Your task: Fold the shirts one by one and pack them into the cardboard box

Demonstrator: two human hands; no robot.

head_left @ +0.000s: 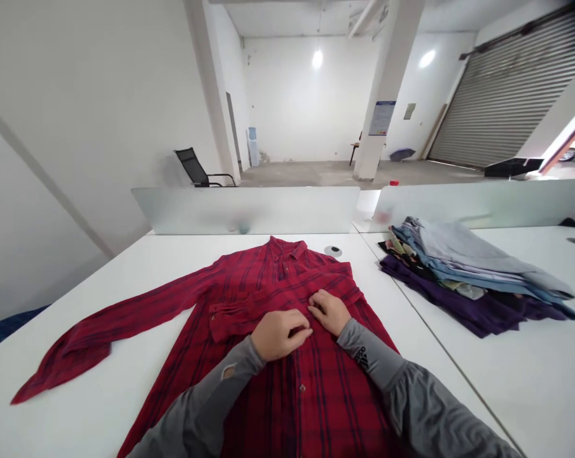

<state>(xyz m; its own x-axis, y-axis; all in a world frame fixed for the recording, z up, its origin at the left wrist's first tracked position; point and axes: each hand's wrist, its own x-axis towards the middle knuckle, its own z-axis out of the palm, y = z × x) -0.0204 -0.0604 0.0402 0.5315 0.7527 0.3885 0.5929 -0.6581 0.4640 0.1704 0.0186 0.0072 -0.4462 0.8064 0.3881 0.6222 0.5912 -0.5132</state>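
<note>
A red plaid button-up shirt [259, 273] lies front up on the white table, its collar toward the far edge. One sleeve [125, 318] stretches out to the left; the other is folded across the chest, its cuff [223, 321] at the left. Over the middle of the shirt, my left hand [278, 334] is closed, thumb and fingertips together near the button placket. Whatever it may pinch is hidden. Just to its right, my right hand [330, 312] rests at the folded sleeve with curled fingers, seemingly pinching the cloth. A button [302, 387] shows lower on the front.
A stack of folded clothes [469, 267] sits on the right of the white table [430, 381], past a seam. Frosted dividers [268, 210] stand along the far edge. A cable hole [332, 251] is beside the collar. A black chair [196, 168] stands behind.
</note>
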